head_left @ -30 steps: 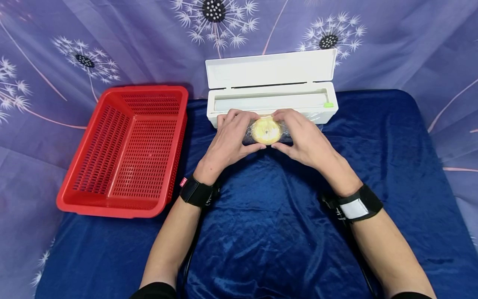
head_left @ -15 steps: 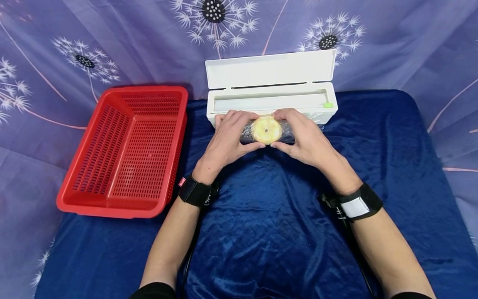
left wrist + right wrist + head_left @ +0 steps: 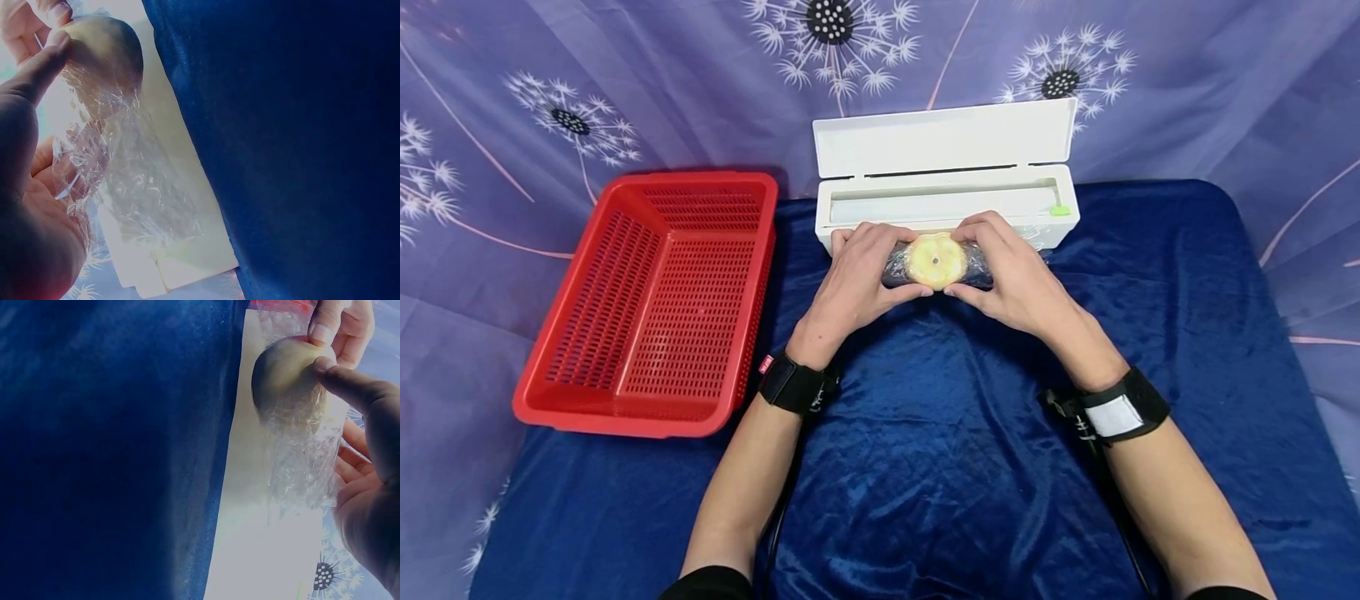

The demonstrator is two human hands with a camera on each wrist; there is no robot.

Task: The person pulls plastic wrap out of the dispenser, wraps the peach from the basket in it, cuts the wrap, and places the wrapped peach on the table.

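A round yellow fruit point(image 3: 936, 262) with a small dark spot at its centre is held between both hands, in front of the white wrap box. Clear plastic wrap point(image 3: 134, 169) covers it and spreads out crumpled to both sides. My left hand point(image 3: 859, 271) grips the fruit from the left, thumb at its near edge and fingers at its far edge. My right hand point(image 3: 1013, 273) grips it the same way from the right. In the right wrist view the two thumbs meet close together on the fruit point(image 3: 281, 375). Its underside is hidden in the head view.
The white wrap box point(image 3: 832, 190) stands behind the hands with its lid point(image 3: 943, 140) raised, a roll point(image 3: 943, 205) inside and a green slider point(image 3: 1059, 211) at the right. A red perforated basket point(image 3: 625, 421) stands left on the blue cloth point(image 3: 940, 467).
The fruit has tilted slightly, so its centre spot shows more clearly. The right hand's fingers have lifted a little at the far edge. Both hands stay nearly in place.
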